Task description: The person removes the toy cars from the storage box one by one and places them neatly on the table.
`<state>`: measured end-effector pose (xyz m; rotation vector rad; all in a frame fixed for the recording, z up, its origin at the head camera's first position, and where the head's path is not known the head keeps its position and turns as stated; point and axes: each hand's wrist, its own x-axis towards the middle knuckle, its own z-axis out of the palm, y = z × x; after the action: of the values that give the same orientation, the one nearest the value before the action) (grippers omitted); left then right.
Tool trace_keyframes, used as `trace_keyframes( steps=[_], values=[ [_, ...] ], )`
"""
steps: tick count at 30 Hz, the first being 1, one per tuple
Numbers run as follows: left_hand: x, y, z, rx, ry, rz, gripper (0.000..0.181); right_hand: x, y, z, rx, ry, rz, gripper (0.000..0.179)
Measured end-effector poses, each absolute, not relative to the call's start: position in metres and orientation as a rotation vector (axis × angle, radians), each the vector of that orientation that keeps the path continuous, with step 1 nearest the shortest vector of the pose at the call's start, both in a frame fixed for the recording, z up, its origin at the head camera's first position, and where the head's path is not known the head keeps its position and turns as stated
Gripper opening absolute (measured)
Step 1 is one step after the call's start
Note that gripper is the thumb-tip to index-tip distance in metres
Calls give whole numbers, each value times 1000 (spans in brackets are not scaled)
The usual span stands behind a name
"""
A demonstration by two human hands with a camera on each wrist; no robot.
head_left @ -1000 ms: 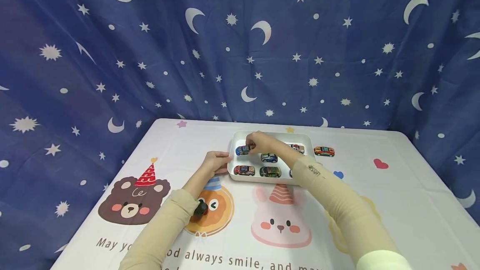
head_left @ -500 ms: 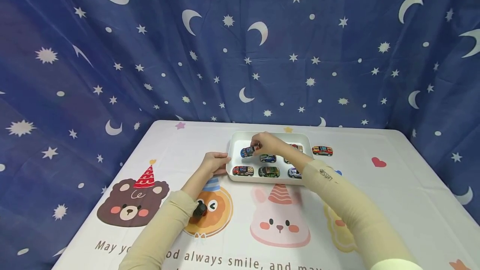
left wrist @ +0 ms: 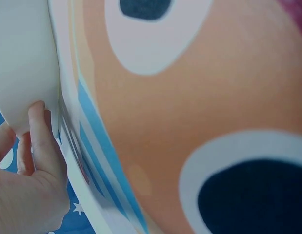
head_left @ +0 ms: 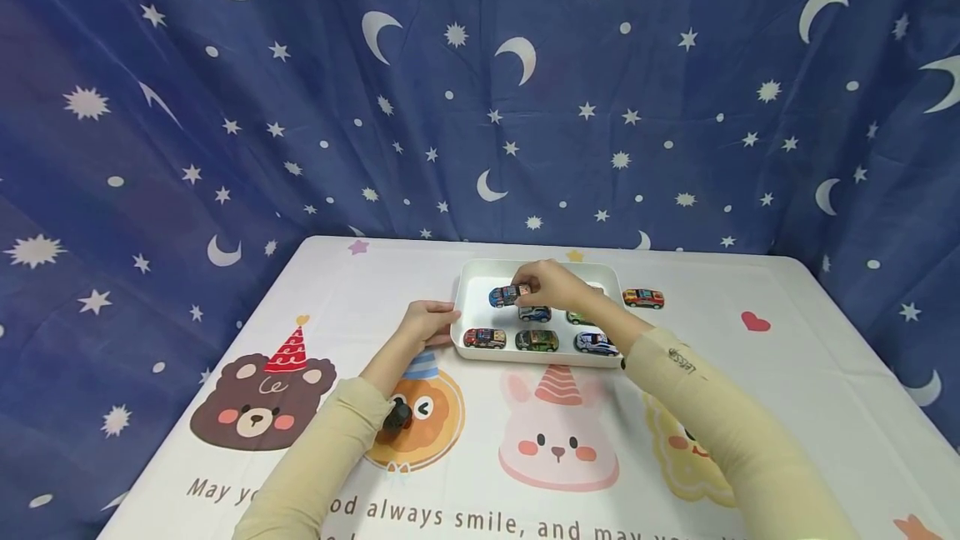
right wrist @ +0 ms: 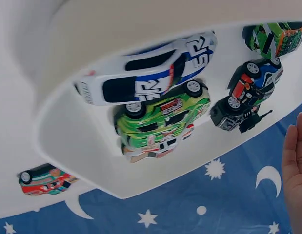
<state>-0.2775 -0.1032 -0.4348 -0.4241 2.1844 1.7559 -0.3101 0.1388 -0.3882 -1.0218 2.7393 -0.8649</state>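
My right hand point(head_left: 553, 285) pinches a blue toy car point(head_left: 505, 296) over the back left of a white tray point(head_left: 471, 283). At the tray's left end, my left hand point(head_left: 427, 324) holds the wall, and the left wrist view shows its fingers point(left wrist: 39, 126) against the white side. Along the tray's front lie a red toy car point(head_left: 484, 338), a green camouflage one point(head_left: 537, 341) and a white-and-blue one point(head_left: 596, 344). A blue-and-white car point(head_left: 535, 314) sits just below the right hand. Further right, a bright green car point(right wrist: 160, 119) is partly covered by the right forearm in the head view.
A red-and-yellow toy car point(head_left: 643, 298) lies outside the tray, off its right end. The tabletop has a cloth point(head_left: 300, 490) printed with cartoon animals and words. A blue curtain point(head_left: 315, 90) with moons and stars hangs behind. A small black object point(head_left: 397, 414) shows by the left sleeve.
My right hand has moved rightward within the tray, carrying the blue car from near the left end toward the middle. My left hand has stayed at the tray's left end.
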Motion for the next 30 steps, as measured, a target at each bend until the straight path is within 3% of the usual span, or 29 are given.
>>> trace_keyframes(
  steps=[30],
  values=[
    [-280,-103,-437,-420,2173,1766,37,-287,228,-381,-798,2876,-1180,33]
  ],
)
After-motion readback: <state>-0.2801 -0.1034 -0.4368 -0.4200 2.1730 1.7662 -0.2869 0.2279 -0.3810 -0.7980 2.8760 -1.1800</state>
